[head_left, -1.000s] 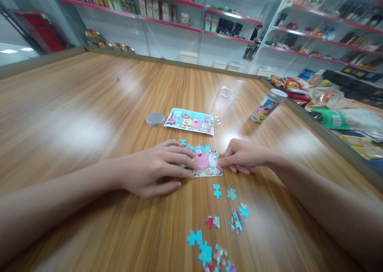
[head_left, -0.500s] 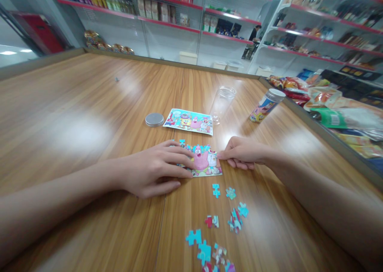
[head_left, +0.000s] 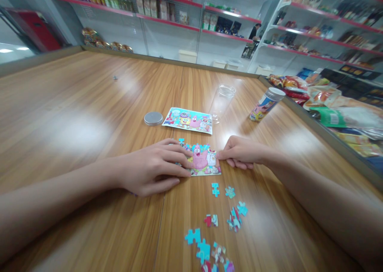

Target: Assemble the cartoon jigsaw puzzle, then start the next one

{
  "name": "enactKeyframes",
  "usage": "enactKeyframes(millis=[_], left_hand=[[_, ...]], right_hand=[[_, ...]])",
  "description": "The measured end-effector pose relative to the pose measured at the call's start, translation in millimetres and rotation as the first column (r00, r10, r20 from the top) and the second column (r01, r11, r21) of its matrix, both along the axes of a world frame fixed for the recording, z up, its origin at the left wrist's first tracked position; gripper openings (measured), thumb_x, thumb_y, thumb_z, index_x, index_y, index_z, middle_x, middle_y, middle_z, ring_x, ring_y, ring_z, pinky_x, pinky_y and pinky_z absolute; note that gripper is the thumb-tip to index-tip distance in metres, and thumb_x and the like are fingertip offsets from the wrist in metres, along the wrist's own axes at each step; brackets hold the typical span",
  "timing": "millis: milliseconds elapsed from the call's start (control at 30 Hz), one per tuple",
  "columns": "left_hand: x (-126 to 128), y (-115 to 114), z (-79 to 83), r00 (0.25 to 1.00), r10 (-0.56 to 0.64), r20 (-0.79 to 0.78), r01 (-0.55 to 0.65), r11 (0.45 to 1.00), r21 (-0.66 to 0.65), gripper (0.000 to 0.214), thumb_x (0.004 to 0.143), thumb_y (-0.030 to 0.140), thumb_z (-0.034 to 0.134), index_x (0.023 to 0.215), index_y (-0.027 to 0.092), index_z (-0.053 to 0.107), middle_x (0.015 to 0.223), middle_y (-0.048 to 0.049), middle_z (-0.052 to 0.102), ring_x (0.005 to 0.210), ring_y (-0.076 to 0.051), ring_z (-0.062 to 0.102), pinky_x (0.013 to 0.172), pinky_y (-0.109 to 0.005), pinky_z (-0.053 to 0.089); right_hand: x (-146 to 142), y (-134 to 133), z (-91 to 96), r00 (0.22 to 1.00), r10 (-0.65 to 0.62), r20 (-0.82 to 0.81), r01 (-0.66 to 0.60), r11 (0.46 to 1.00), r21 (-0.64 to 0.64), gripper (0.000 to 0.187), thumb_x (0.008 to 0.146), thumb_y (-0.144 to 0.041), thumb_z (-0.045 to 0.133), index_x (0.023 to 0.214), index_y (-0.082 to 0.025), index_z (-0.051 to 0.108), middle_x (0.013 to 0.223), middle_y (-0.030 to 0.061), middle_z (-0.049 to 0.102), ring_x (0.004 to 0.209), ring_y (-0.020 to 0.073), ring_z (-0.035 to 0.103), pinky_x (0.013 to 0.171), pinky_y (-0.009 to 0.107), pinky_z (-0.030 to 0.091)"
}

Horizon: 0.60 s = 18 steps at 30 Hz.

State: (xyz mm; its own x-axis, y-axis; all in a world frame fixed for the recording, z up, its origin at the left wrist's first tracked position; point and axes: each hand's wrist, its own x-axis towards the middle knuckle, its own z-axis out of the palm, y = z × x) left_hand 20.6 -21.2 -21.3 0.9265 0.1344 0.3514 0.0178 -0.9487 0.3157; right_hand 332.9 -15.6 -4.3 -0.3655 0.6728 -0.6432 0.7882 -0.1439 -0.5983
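Note:
A partly assembled cartoon jigsaw puzzle [head_left: 203, 161] lies on the wooden table [head_left: 89, 116] between my hands. My left hand [head_left: 152, 168] rests flat on its left part, fingers stretched out over the pieces. My right hand [head_left: 241, 152] sits at the puzzle's right edge, fingers curled together and pressed against that edge. Several loose puzzle pieces [head_left: 223, 216] are scattered on the table in front of the puzzle, nearer to me.
A printed reference picture [head_left: 188, 120] lies beyond the puzzle, with a round metal lid [head_left: 153, 118] to its left. A clear plastic tube [head_left: 222, 101] and a printed canister [head_left: 265, 104] lie at the right. Snack packets [head_left: 335, 104] line the table's right edge. Shop shelves stand behind.
My right hand has slid a little up along the puzzle's right edge. My left hand stays on the puzzle. The view has shifted slightly.

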Motion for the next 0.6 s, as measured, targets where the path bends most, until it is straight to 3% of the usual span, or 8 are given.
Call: enactKeyframes(millis=[267, 600], left_hand=[[-2.0, 1.6, -0.3, 0.999, -0.019, -0.043, 0.02, 0.999, 0.03, 0.032, 0.09, 0.015, 0.059, 0.12, 0.023, 0.067, 0.119, -0.0095, 0.073, 0.126, -0.028, 0.06, 0.11, -0.046, 0.042], [-3.2, 5.0, -12.8, 0.999, -0.006, 0.047, 0.005, 1.0, 0.005, 0.033, 0.092, 0.021, 0.058, 0.122, 0.026, 0.068, 0.123, -0.0074, 0.072, 0.124, -0.027, 0.061, 0.109, -0.044, 0.042]], right_hand=[[-4.4, -2.6, 5.4, 1.0, 0.007, 0.008, -0.007, 1.0, 0.019, 0.052, 0.086, -0.058, 0.062, 0.055, -0.017, 0.058, 0.039, -0.0028, 0.052, 0.028, 0.0067, 0.041, 0.031, 0.018, 0.033], [-3.4, -1.4, 5.2, 0.999, 0.033, 0.029, -0.034, 0.998, 0.048, 0.05, 0.085, -0.058, 0.064, 0.057, -0.016, 0.059, 0.04, -0.0026, 0.054, 0.029, 0.0067, 0.042, 0.03, 0.019, 0.032]])
